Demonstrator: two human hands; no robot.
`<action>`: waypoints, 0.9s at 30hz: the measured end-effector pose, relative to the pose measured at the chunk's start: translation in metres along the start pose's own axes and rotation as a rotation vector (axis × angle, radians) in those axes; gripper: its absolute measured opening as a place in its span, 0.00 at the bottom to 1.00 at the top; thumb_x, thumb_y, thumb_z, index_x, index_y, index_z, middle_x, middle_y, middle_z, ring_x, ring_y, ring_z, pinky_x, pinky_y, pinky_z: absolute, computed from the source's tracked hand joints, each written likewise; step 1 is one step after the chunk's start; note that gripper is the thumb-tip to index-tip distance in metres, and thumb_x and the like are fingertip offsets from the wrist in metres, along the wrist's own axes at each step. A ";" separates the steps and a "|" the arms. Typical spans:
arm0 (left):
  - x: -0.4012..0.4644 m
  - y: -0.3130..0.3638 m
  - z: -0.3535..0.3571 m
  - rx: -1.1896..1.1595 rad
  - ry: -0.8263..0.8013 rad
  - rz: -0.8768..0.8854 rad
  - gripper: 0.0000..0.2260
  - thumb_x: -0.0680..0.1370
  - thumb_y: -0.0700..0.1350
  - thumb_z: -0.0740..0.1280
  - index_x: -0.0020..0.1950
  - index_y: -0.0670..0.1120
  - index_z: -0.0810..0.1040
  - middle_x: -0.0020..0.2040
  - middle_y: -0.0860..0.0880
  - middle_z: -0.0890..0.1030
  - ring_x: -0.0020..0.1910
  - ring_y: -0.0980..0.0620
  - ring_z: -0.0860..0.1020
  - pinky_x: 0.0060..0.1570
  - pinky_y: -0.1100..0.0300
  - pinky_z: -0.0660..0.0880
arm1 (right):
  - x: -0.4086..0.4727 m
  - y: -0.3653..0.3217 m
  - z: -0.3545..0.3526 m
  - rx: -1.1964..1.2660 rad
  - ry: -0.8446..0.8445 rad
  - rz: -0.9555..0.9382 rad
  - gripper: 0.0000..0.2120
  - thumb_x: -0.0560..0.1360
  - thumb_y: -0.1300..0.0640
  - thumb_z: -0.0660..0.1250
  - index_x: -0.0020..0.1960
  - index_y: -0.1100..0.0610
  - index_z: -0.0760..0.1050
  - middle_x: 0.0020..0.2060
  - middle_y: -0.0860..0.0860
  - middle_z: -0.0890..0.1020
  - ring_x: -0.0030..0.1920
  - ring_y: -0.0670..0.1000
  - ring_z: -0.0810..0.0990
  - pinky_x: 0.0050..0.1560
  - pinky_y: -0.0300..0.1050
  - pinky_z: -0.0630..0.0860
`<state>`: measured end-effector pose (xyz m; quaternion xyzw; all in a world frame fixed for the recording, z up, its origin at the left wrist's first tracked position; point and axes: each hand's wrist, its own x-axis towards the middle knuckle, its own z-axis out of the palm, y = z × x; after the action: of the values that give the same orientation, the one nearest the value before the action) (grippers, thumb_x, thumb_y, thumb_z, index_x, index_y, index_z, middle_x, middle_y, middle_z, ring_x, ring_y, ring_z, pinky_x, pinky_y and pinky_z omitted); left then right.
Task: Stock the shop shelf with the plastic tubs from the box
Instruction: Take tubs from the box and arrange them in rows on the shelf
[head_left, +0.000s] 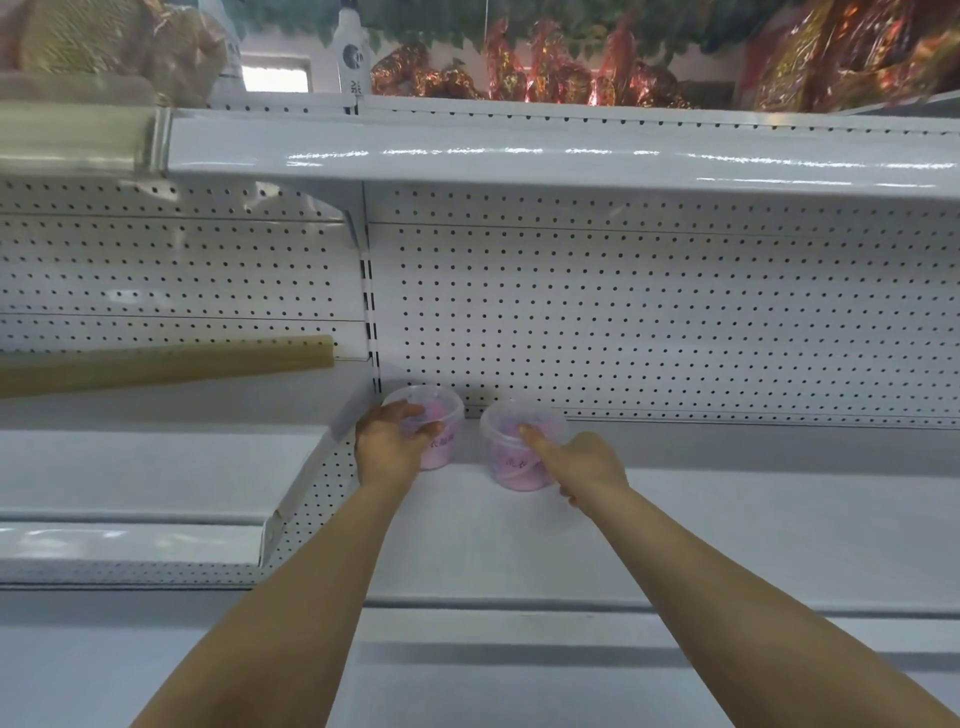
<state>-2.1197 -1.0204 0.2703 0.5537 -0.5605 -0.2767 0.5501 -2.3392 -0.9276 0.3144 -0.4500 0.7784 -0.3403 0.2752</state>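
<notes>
Head view: looks like the placing step. The left hand (387, 447) grips one tub (441, 415) in the back-left corner of the shelf (727, 519), and the right hand (582, 462) holds a second tub (511, 452) just beside it. Next move is probably letting go cleanly. Side wall crowds the left; loads of room on the right.

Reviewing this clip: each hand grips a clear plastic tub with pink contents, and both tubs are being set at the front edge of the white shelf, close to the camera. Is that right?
Not quite. The head view shows the left hand gripping the left tub and the right hand gripping the right tub, but both tubs sit at the back of the white shelf, by the pegboard wall, not at its front edge.
</notes>
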 end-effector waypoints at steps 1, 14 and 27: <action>0.001 -0.001 0.000 -0.012 -0.005 -0.001 0.12 0.64 0.45 0.80 0.43 0.55 0.82 0.47 0.52 0.84 0.46 0.49 0.83 0.52 0.48 0.80 | -0.002 0.000 -0.001 -0.072 0.031 -0.032 0.32 0.68 0.28 0.66 0.49 0.57 0.74 0.47 0.53 0.80 0.48 0.56 0.81 0.49 0.49 0.79; 0.009 0.001 -0.002 -0.017 -0.049 0.003 0.13 0.71 0.40 0.75 0.54 0.46 0.81 0.56 0.46 0.79 0.53 0.46 0.79 0.44 0.69 0.77 | 0.024 -0.011 0.004 -0.290 0.025 -0.513 0.23 0.66 0.44 0.75 0.60 0.48 0.79 0.58 0.45 0.81 0.56 0.48 0.79 0.51 0.43 0.77; 0.034 0.002 0.004 0.176 -0.098 0.050 0.20 0.72 0.48 0.74 0.62 0.44 0.77 0.64 0.47 0.76 0.64 0.47 0.74 0.57 0.62 0.67 | 0.071 -0.052 0.020 -0.523 -0.023 -0.441 0.32 0.70 0.44 0.72 0.71 0.48 0.67 0.62 0.52 0.77 0.61 0.54 0.76 0.53 0.45 0.73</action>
<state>-2.1170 -1.0525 0.2811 0.5716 -0.6225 -0.2395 0.4780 -2.3292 -1.0153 0.3341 -0.6667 0.7201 -0.1752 0.0790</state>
